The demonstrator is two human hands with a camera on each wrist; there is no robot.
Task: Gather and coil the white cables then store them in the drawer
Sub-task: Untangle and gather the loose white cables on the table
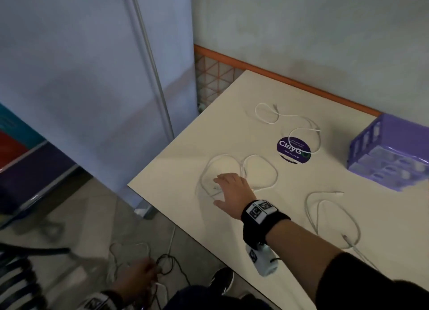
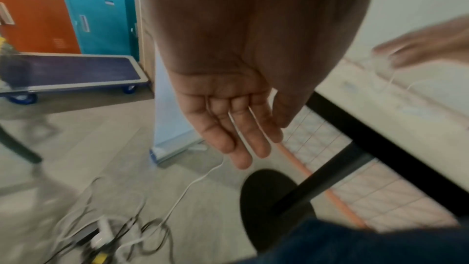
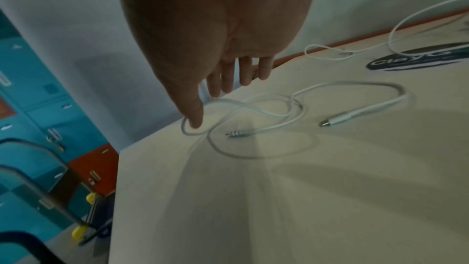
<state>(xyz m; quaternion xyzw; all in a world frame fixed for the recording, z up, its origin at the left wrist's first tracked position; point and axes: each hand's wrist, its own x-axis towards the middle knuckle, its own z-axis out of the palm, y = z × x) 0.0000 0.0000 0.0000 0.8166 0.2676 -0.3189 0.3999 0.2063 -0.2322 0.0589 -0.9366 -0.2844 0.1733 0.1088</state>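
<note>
Your left hand (image 2: 225, 119) is hanging low beside the worktop (image 1: 185, 147), over the floor. Its fingers are straight and loose, holding nothing. It is far from the cables.

Your right hand (image 1: 232, 191) is reaching over the near-left corner of the worktop, fingers spread wide, pinching nothing yet. Right under it is lying the nearest white cable (image 3: 269, 107), in loose loops stretching away to the right. Your thumb (image 3: 193, 115) is touching down inside one loop. So this hand is the near one.

The worktop edge is close on the left, so I think you should pull the loops toward the middle. More white cables (image 1: 301, 128) are lying farther right, near the purple basket (image 1: 390, 147).
</note>
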